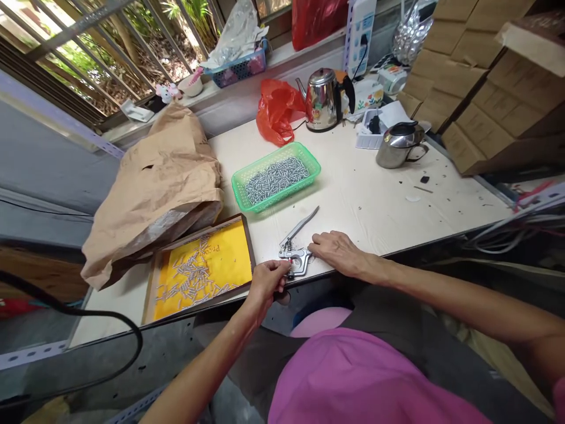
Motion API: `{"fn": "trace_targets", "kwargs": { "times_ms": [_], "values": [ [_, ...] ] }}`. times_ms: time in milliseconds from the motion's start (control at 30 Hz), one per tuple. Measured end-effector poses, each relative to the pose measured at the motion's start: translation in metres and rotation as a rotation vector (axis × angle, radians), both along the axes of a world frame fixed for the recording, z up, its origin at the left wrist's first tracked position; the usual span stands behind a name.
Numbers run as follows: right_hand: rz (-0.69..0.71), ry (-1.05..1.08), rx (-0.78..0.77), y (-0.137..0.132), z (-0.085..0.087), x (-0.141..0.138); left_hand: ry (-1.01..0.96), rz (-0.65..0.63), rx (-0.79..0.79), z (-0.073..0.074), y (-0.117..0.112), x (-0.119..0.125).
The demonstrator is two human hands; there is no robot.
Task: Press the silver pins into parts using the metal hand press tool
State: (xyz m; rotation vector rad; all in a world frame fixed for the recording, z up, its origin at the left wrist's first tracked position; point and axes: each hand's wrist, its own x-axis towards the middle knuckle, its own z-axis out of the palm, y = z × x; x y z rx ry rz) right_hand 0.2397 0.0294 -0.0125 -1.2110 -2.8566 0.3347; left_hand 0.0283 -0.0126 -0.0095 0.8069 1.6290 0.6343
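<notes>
Metal hand pliers [301, 263] with a C-shaped jaw, a spring and a long handle lie at the table's front edge. My right hand [338, 250] lies palm-down beside them, its curled fingers closed on the right side of the pliers. At the jaw, my left hand [267, 281] pinches thumb and forefinger together; whatever is between the fingertips is too small to make out. A cardboard tray [248, 247] with a yellow bottom stands left of my left hand, with many small metal pins [192, 277] scattered in it. Behind the pliers, a green plastic basket [277, 205] contains a heap of small metal pieces [278, 179].
A large brown paper bag [159, 165] stands at the left. Farther back are a red plastic bag [278, 112], a steel kettle [322, 100], a white box [369, 138] and a metal pot [397, 147]. Cardboard boxes [494, 94] rise at the right.
</notes>
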Motion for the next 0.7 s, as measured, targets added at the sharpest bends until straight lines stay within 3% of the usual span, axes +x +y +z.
{"fn": "trace_targets", "kwargs": {
  "times_ms": [400, 567, 700],
  "values": [
    [-0.004, 0.018, -0.042, 0.000, 0.000, 0.002, 0.131, -0.147, -0.110, 0.010, 0.008, 0.001],
    [0.000, 0.077, -0.017, 0.029, 0.007, 0.015, 0.115, -0.137, -0.124, 0.009, 0.005, 0.000],
    [0.101, 0.002, -0.061, 0.057, 0.008, 0.020, 0.115, -0.107, -0.113, 0.007, 0.001, 0.000]
  ]
}}
